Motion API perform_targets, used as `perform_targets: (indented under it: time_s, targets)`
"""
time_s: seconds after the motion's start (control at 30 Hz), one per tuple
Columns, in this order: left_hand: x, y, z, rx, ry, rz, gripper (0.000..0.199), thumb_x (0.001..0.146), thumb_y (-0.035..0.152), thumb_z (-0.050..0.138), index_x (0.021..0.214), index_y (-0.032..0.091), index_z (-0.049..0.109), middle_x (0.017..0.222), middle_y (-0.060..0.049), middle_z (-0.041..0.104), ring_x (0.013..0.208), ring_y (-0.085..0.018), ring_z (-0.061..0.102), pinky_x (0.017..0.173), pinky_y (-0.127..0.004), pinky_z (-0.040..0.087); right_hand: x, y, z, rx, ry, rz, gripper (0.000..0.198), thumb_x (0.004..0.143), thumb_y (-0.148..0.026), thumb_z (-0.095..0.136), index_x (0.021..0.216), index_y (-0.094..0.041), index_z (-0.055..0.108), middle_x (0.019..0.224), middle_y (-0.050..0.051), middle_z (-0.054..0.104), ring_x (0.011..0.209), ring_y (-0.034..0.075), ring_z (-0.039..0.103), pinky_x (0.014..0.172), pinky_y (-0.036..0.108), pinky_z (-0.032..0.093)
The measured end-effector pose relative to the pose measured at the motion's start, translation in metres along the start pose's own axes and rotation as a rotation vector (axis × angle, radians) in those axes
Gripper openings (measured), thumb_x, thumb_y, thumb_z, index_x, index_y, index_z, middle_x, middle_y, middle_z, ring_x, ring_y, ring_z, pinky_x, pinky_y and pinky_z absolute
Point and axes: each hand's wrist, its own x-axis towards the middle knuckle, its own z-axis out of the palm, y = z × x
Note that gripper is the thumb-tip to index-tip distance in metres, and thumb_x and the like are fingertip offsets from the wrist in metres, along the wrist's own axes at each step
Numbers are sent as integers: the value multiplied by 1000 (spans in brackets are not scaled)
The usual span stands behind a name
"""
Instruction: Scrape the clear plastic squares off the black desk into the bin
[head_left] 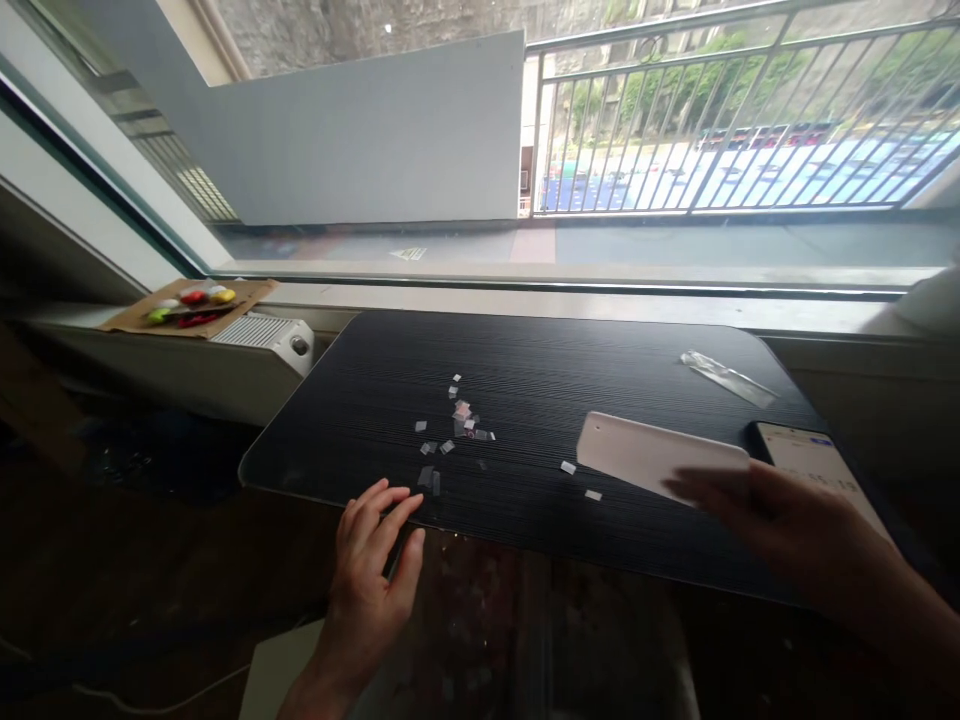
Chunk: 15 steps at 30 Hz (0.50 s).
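My right hand (772,520) is closed on a long, pale pinkish flat card (652,453) with a small hole near its left end. It is held tilted over the right half of the black table (540,370). At the table's front edge my left hand (379,550) holds nothing, its fingers apart. Just beyond those fingertips lie clear film bits (429,479). Farther back is a scatter of small clear and white scraps (463,415). Two white scraps (568,467) lie to the left of and below the card.
A phone (799,450) with its screen lit lies under my right wrist. Behind it is a crumpled clear plastic sleeve (727,380). On the left ledge, colourful items (199,300) rest on brown cardboard (127,318), beside a white heater (274,345). A window runs along the back.
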Motion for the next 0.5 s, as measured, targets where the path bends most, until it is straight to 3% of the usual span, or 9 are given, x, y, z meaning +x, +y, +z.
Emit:
perform_targets:
  time_s: [0.13, 0.23, 0.37, 0.5]
  targets:
    - [2, 1, -4, 7, -8, 10, 27, 96, 18, 52, 122, 23, 59, 120, -8, 62, 125, -28, 54, 106, -50, 44, 0, 2, -1, 72, -76, 46, 27, 80, -52, 65, 81, -29, 80, 76, 0, 81, 67, 25, 73, 59, 34, 55]
    - [0, -3, -6, 26, -14, 11, 26, 97, 20, 52, 122, 23, 59, 119, -8, 62, 124, -28, 55, 106, -49, 44, -11, 10, -12, 27, -52, 28, 32, 78, -61, 65, 83, -34, 82, 79, 1, 82, 70, 28, 74, 58, 37, 56]
    - [0, -4, -4, 10, -27, 25, 27, 97, 21, 51, 122, 25, 59, 119, -8, 63, 122, -27, 57, 106, -49, 45, -22, 15, -19, 87, -6, 109, 31, 77, -63, 67, 82, -36, 82, 85, 0, 83, 80, 31, 77, 70, 41, 61]
    - [3, 0, -3, -38, -55, 30, 28, 96, 23, 52, 123, 25, 60, 123, -8, 62, 120, -26, 59, 104, -44, 49, -28, 19, -15, 241, -62, 202, 34, 72, -63, 75, 80, -31, 82, 82, 3, 83, 82, 31, 78, 76, 41, 63]
